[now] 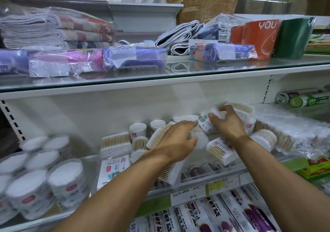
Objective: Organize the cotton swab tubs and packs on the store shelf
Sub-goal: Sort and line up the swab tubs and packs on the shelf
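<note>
Both my hands reach into the middle shelf among cotton swab goods. My left hand rests on a tilted flat pack of wooden-stick swabs, fingers curled over a round white tub. My right hand grips a small labelled swab pack near the back wall. A rectangular pack and small round tubs stand left of my hands. Several large round tubs with red labels are stacked at the far left. Toppled tubs lie below my right hand.
A clear front rail edges the shelf. Bagged swab packs pile at the right, with rolls behind. The glass shelf above holds bagged towels and orange and green boxes. Plastic wrap boxes fill the shelf below.
</note>
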Demonstrator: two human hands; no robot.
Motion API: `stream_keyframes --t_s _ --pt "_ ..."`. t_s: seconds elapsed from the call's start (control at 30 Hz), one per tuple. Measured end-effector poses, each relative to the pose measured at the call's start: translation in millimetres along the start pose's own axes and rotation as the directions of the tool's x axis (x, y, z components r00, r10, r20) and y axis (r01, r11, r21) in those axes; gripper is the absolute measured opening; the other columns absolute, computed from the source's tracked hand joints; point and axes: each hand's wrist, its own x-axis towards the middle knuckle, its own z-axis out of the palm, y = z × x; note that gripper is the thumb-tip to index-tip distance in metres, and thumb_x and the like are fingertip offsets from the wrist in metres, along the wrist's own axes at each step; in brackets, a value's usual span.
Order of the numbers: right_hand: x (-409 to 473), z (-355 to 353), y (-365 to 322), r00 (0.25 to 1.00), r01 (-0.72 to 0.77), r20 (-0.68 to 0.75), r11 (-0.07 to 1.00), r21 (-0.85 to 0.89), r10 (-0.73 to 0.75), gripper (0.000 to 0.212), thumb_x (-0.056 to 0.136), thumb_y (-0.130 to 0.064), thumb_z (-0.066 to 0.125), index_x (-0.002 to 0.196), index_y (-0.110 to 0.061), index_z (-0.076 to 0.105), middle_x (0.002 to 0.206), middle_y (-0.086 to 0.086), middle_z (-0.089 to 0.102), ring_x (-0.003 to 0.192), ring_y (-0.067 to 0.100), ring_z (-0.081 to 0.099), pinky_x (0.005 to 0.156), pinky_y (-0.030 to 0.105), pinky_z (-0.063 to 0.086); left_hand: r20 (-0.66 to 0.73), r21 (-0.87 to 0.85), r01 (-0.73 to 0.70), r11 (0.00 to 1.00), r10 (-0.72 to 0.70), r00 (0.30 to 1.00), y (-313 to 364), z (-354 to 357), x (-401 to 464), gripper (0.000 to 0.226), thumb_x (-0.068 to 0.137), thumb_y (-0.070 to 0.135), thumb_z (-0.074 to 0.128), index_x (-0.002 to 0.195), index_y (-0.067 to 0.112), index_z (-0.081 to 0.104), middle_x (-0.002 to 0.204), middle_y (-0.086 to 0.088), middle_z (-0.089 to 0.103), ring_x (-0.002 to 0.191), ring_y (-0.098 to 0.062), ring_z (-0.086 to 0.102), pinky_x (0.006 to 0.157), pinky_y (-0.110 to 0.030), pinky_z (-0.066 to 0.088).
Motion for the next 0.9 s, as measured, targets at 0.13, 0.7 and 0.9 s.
stream_keyframes --t_s 0.13,0.7,0.9 --pt "3 1 -5 0.996 0.063 -0.066 0.998 0.032 -0.061 0.032 0.086 -0.028 0.066 0.113 -0.019 0.053 0.101 0.007 0.059 0.089 0.026 0.058 0.075 0.032 0.046 0.004 -0.01 -0.002 1.0 0.002 1.0 1 -1 -2 0.051 0.097 0.026 0.052 0.146 0.02 0.04 0.15 0.002 0.042 0.138 -0.015 0.035 0.113 -0.028 0.026" --pt "8 11 -13 0.977 0.052 -0.209 0.996 0.071 -0.036 0.041 0.076 -0.036 0.075 0.104 -0.018 0.051 0.114 0.013 0.058 0.09 0.024 0.054 0.073 0.03 0.042 -0.007 -0.101 -0.016 0.995 0.015 1.0 2 -12 -10 0.049 0.096 0.023 0.052 0.144 0.02 0.043 0.148 0.003 0.044 0.137 -0.012 0.037 0.11 -0.023 0.026" --pt "-19 6 -51 0.93 0.329 -0.22 0.935 0.135 -0.295 0.042 0.08 -0.029 0.075 0.112 -0.023 0.049 0.119 0.007 0.049 0.094 0.016 0.054 0.082 0.032 0.051 -0.118 -0.146 -0.01 0.989 -0.007 0.993 -7 -33 -16 0.049 0.094 0.022 0.055 0.142 0.023 0.047 0.145 0.004 0.048 0.133 -0.011 0.041 0.11 -0.024 0.03"
